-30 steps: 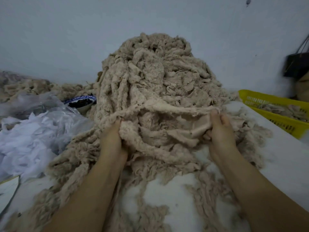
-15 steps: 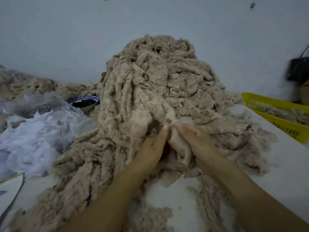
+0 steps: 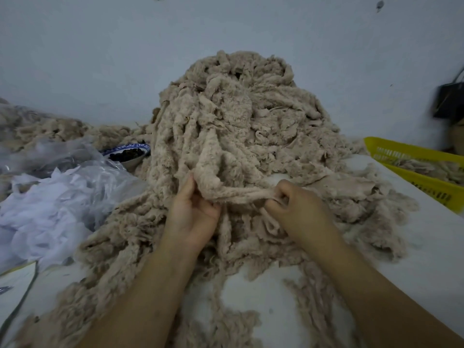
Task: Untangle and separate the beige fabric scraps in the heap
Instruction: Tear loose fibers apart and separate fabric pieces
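Note:
A tall heap of fuzzy beige fabric scraps [image 3: 241, 116] rises against the wall at the centre of the white table [image 3: 253, 297]. Loose strands trail toward me over the table. At the foot of the heap a beige strip [image 3: 238, 193] is stretched level between my hands. My left hand [image 3: 193, 212] grips its left end, thumb up against the fabric. My right hand [image 3: 298, 209] pinches its right end with curled fingers. The strip's far side still merges into the heap.
White fabric and clear plastic wrap [image 3: 50, 197] lie at the left. A blue-and-white bowl [image 3: 128, 153] with dark contents sits beside the heap. A yellow basket [image 3: 421, 169] with beige scraps stands at the right. A dark bag [image 3: 449, 99] hangs on the wall.
My hands were wide apart a second ago, met at the heap's foot, and have now drawn apart again with a beige strip pulled taut between them.

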Demonstrator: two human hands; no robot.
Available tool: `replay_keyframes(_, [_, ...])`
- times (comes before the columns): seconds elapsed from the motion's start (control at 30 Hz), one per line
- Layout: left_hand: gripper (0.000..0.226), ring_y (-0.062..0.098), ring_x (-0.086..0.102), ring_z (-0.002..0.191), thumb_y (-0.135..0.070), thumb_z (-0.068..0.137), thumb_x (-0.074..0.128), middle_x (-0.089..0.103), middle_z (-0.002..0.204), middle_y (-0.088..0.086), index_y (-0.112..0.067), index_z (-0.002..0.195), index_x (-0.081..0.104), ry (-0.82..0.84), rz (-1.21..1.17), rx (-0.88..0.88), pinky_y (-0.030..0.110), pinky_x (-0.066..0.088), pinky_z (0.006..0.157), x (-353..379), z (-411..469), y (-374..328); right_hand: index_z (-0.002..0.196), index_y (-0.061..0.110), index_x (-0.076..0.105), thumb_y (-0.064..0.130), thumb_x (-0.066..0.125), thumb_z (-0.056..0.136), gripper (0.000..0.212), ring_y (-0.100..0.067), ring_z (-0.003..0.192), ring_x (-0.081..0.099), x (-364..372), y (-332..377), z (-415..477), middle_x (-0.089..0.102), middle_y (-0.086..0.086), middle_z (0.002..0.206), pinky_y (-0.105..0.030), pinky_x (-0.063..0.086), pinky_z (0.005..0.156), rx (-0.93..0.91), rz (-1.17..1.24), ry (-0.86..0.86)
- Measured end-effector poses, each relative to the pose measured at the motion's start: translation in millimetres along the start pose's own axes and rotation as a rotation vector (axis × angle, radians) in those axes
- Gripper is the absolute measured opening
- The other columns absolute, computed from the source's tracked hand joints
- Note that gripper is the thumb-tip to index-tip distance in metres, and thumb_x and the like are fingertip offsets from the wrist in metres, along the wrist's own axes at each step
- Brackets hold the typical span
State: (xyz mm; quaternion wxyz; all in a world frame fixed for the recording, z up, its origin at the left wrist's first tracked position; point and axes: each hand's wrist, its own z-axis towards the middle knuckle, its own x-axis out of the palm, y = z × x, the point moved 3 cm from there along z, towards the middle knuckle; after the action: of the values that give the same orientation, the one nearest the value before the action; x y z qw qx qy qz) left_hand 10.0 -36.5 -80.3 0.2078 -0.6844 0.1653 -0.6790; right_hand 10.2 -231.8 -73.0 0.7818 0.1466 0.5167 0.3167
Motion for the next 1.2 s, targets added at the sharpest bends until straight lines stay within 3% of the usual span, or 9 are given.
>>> replay_keyframes(0.07, [0.041, 0.025, 0.073, 0.101, -0.026, 0.092, 0.058, 0.073, 0.117, 0.012, -0.006, 0.128, 0.065, 0.066, -0.075, -0.031, 0.041, 0.061, 0.073, 2, -1, 0, 0.075, 0.021, 0.041, 0.026, 0.058, 0.087, 0.021, -0.017, 0.055, 0.039, -4, -4, 0, 0.045, 0.002, 0.062, -0.031, 0.024, 0.051, 0.049, -0.01, -0.117])
replay_keyframes(0.23, [0.025, 0.018, 0.071, 0.071, -0.022, 0.085, 0.068, 0.07, 0.075, 0.005, -0.01, 0.106, 0.07, 0.178, -0.086, -0.088, 0.038, 0.06, 0.072, 2, -6, 1, 0.073, 0.026, 0.034, 0.016, 0.055, 0.095, 0.032, -0.007, 0.049, 0.036, -18, -25, 3, 0.039, 0.001, 0.062, -0.028, 0.019, 0.045, 0.191, 0.251, -0.289])
replay_keyframes(0.37, [0.028, 0.02, 0.073, 0.102, -0.029, 0.086, 0.069, 0.075, 0.111, 0.008, -0.012, 0.107, 0.077, 0.222, -0.047, -0.087, 0.034, 0.06, 0.078, 4, -9, 4, 0.072, 0.022, 0.035, 0.011, 0.053, 0.094, 0.031, -0.014, 0.058, 0.032, -13, -27, 4, 0.04, -0.002, 0.071, -0.021, 0.023, 0.045, 0.223, 0.351, -0.331])
replay_keyframes(0.5, [0.051, 0.025, 0.062, 0.124, -0.027, 0.069, 0.09, 0.063, 0.136, 0.009, -0.014, 0.116, 0.075, 0.274, 0.034, -0.13, 0.036, 0.053, 0.099, 10, -14, 9, 0.088, 0.014, 0.049, 0.012, 0.056, 0.095, 0.01, -0.023, 0.085, 0.047, -5, -27, 7, 0.049, -0.007, 0.099, -0.033, 0.033, 0.063, 0.217, 0.322, -0.241])
replay_keyframes(0.7, [0.044, 0.023, 0.064, 0.12, -0.031, 0.093, 0.056, 0.065, 0.134, 0.006, -0.017, 0.135, 0.061, 0.154, 0.029, -0.077, 0.04, 0.053, 0.101, 5, -7, 5, 0.115, 0.018, 0.056, 0.02, 0.053, 0.096, 0.019, -0.016, 0.107, 0.048, 0, -22, 4, 0.042, 0.003, 0.12, -0.027, 0.038, 0.088, 0.2, 0.299, -0.131])
replay_keyframes(0.87, [0.046, 0.024, 0.068, 0.114, -0.044, 0.103, 0.036, 0.065, 0.134, 0.008, -0.019, 0.136, 0.054, 0.169, 0.081, -0.12, 0.039, 0.059, 0.084, 5, -7, 9, 0.1, 0.018, 0.063, 0.033, 0.052, 0.094, 0.019, -0.012, 0.097, 0.051, 2, -19, 2, 0.051, 0.004, 0.109, -0.029, 0.037, 0.074, 0.196, 0.2, -0.064])
replay_keyframes(0.97, [0.05, 0.026, 0.061, 0.125, -0.047, 0.105, 0.031, 0.06, 0.14, 0.009, -0.019, 0.142, 0.048, 0.261, 0.156, -0.175, 0.039, 0.056, 0.096, 10, -11, 17, 0.117, 0.024, 0.058, 0.05, 0.051, 0.09, 0.038, -0.006, 0.09, 0.05, -6, -2, -4, 0.041, 0.008, 0.116, -0.027, 0.044, 0.079, -0.025, 0.257, -0.21])
replay_keyframes(1.07, [0.06, 0.027, 0.048, 0.138, -0.053, 0.104, 0.03, 0.052, 0.148, 0.011, -0.015, 0.148, 0.043, 0.359, 0.322, -0.22, 0.039, 0.042, 0.113, 17, -20, 27, 0.128, 0.02, 0.057, 0.044, 0.059, 0.089, 0.046, -0.006, 0.112, 0.045, 4, 13, -6, 0.044, 0.008, 0.122, -0.015, 0.035, 0.089, -0.291, 0.119, -0.179])
replay_keyframes(1.2, [0.053, 0.02, 0.055, 0.13, -0.055, 0.093, 0.047, 0.063, 0.136, 0.003, -0.023, 0.135, 0.055, 0.424, 0.626, -0.197, 0.031, 0.049, 0.104, 25, -28, 39, 0.135, 0.014, 0.046, 0.032, 0.038, 0.106, 0.036, -0.021, 0.129, 0.045, 57, 11, 6, 0.048, -0.008, 0.137, -0.031, 0.04, 0.102, 0.002, 0.128, 0.097])
